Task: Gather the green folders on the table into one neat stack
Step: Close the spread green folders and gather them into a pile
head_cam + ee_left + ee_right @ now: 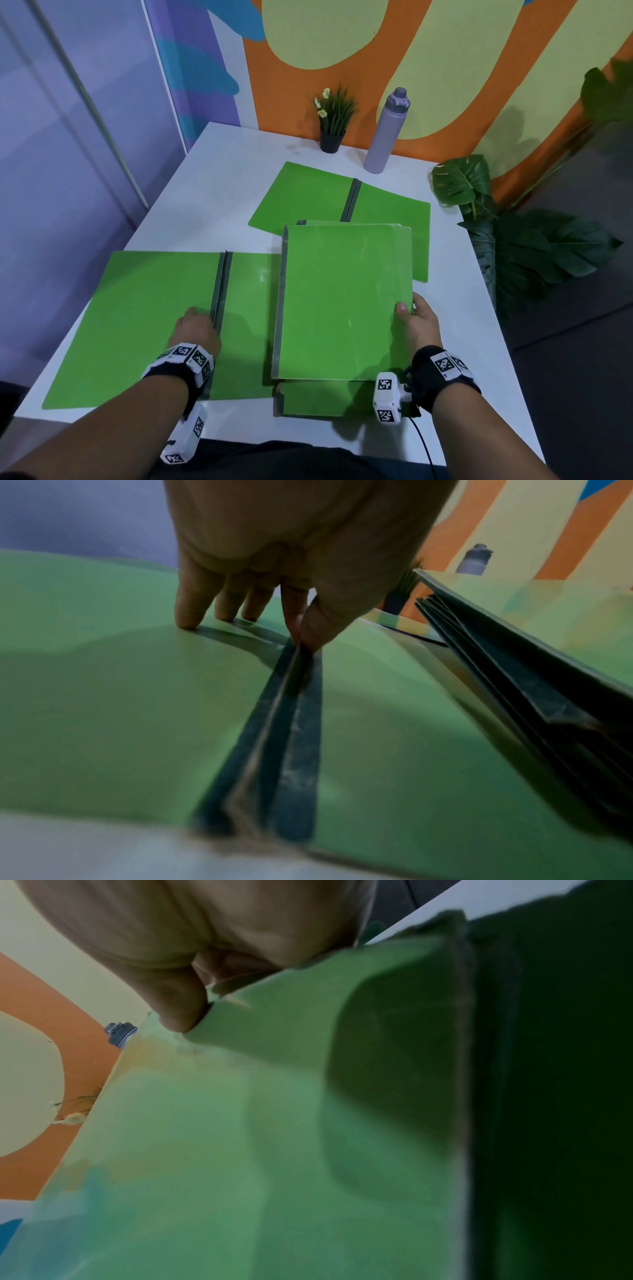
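Note:
An open green folder (144,318) lies spread flat at the near left of the white table (212,192). My left hand (193,330) pinches its raised grey spine (284,723) between thumb and forefinger, the other fingertips (186,620) resting on the left cover. My right hand (416,322) grips the right edge of a bundle of closed green folders (346,301), thumb (178,1007) on top, held lifted above another closed folder (308,399). A second open folder (308,198) lies further back, partly under the bundle.
A small potted plant (332,120) and a lilac water bottle (385,132) stand at the table's far edge against the orange and yellow wall. Large leafy plants (513,240) stand beyond the table's right edge. Bare table shows at the far left.

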Available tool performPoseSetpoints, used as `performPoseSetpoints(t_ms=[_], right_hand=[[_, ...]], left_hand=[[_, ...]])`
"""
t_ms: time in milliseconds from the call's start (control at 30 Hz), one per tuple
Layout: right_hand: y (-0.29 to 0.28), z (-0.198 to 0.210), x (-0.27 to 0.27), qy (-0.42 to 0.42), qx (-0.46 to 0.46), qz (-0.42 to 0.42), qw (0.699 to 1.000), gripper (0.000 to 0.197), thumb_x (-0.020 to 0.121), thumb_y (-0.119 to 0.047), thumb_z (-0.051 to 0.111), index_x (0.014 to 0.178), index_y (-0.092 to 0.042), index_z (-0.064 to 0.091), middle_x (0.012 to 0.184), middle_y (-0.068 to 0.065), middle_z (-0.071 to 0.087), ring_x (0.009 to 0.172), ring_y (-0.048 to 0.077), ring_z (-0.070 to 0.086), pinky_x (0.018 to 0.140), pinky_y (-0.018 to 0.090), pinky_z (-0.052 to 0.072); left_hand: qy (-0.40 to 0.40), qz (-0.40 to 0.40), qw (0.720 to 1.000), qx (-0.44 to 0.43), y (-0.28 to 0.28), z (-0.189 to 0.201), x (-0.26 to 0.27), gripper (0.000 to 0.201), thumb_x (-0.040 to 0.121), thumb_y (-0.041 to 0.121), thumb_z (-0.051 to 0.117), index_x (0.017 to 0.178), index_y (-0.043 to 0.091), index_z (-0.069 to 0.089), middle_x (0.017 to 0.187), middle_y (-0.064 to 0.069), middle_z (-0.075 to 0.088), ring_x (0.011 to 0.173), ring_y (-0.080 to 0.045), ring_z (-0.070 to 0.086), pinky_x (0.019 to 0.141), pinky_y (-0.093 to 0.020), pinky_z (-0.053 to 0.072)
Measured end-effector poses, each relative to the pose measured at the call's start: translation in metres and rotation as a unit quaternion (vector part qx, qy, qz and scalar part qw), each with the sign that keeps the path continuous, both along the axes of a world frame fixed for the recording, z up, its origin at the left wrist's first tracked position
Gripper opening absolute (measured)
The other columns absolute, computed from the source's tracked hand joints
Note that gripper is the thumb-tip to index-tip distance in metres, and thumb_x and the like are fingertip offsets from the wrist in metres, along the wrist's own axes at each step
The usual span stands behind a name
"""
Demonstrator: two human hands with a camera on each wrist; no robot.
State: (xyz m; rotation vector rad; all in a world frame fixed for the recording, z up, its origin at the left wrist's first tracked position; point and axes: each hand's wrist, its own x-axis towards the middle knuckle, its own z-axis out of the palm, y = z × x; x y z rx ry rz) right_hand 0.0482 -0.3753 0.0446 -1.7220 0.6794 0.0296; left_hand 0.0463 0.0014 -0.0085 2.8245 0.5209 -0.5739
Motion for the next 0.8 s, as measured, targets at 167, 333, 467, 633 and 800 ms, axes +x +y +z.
performPoseSetpoints(t_ms=[167, 333, 467, 633, 800], right_hand=[[-0.014, 0.008, 0.009, -0.017, 0.027, -0.042, 0.999, 0.023, 0.096, -0.01, 0.05, 0.113, -0.024, 0.057, 0.097, 0.001, 0.063, 0.087, 0.023, 0.059, 0.082, 0.034, 0.046], [-0.018, 0.009, 0.029, -0.048, 0.053, -0.071, 0.995, 0.03, 0.095, -0.013, 0.051, 0.12, -0.027, 0.059, 0.118, 0.006, 0.064, 0.106, 0.028, 0.059, 0.099, 0.044, 0.044], [-0.016, 0.016, 0.041, -0.058, 0.009, -0.061, 0.996, 0.035, 0.096, -0.008, 0.044, 0.129, -0.018, 0.052, 0.117, 0.009, 0.061, 0.1, 0.026, 0.056, 0.093, 0.034, 0.042], [0.008, 0.005, 0.042, 0.014, -0.015, -0.004, 1.0, 0.049, 0.097, -0.016, 0.043, 0.145, -0.021, 0.036, 0.15, 0.013, 0.038, 0.13, 0.031, 0.043, 0.11, 0.045, 0.033], [0.052, -0.004, 0.032, 0.036, 0.049, 0.055, 0.997, 0.044, 0.098, -0.008, 0.038, 0.139, -0.02, 0.044, 0.127, 0.011, 0.053, 0.105, 0.028, 0.054, 0.091, 0.036, 0.043]], left_hand=[[-0.209, 0.061, 0.968, -0.124, -0.019, 0.071, 0.017, 0.014, 0.095, 0.005, 0.045, 0.089, -0.003, 0.055, 0.091, -0.022, 0.061, 0.069, -0.029, 0.05, 0.065, -0.04, 0.042], [-0.411, 0.038, 0.9, -0.14, -0.027, 0.172, 0.016, 0.018, 0.1, 0.017, 0.038, 0.106, 0.002, 0.045, 0.074, -0.013, 0.049, 0.066, -0.029, 0.042, 0.063, -0.038, 0.031], [-0.514, 0.096, 0.831, -0.187, -0.005, 0.205, 0.018, 0.021, 0.1, 0.014, 0.039, 0.113, -0.001, 0.045, 0.083, -0.015, 0.052, 0.072, -0.03, 0.046, 0.065, -0.039, 0.034], [-0.434, 0.175, 0.848, -0.248, 0.012, 0.165, 0.02, 0.028, 0.098, 0.013, 0.043, 0.123, 0.006, 0.052, 0.103, -0.015, 0.061, 0.09, -0.03, 0.056, 0.08, -0.037, 0.044], [-0.173, 0.218, 0.897, -0.342, -0.005, 0.077, 0.013, 0.029, 0.096, 0.029, 0.047, 0.121, 0.014, 0.049, 0.119, -0.021, 0.061, 0.103, -0.034, 0.058, 0.096, -0.048, 0.047]])
